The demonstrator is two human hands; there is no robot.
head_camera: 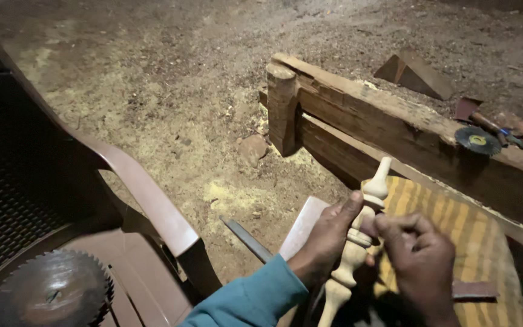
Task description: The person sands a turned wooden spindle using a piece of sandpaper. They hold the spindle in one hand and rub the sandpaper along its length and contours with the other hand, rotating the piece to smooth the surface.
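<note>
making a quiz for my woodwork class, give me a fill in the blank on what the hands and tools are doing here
1. The left hand grips a pale turned wooden ____.
2. The right hand rests over a cloth with yellow ____.
3. On the brown plastic chair seat lies a circular ____ blade.
4. A small round wire-brush wheel sits on the wooden ____.

Missing words: spindle; stripes; saw; beam

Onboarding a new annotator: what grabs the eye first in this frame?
The pale turned wooden spindle at lower centre stands out most, held upright by the left hand while the right hand pinches its middle. Behind it, a heavy wooden beam runs across the sawdust-strewn ground, with a small round wire wheel lying on it at the right. A circular saw blade lies on the brown plastic chair at lower left.
</note>
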